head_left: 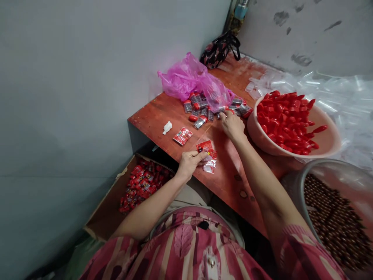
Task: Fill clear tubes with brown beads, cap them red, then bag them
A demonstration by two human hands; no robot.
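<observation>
My left hand (pixel 190 164) pinches a red printed plastic packet (pixel 212 156) with clear, shiny lower parts, just over the table's front edge. At the near side of a pile of small red-capped clear containers (pixel 200 123) with dark contents, my right hand (pixel 233 125) has its fingers curled on one red-capped container (pixel 229 111), partly hidden by the fingers. A flat stack of red printed packets (pixel 183 136) lies on the table left of the held one. Beside that stack is a crumpled white scrap (pixel 167 127).
A pink plastic bag (pixel 186 77) partly covers the pile. To the right stand a pink bowl (pixel 332 146) of red plastic pieces and a grey basin (pixel 297 186) of small brown pieces. Below left, a cardboard box (pixel 100 217) holds red packets. A dark patterned bag (pixel 217 52) sits behind.
</observation>
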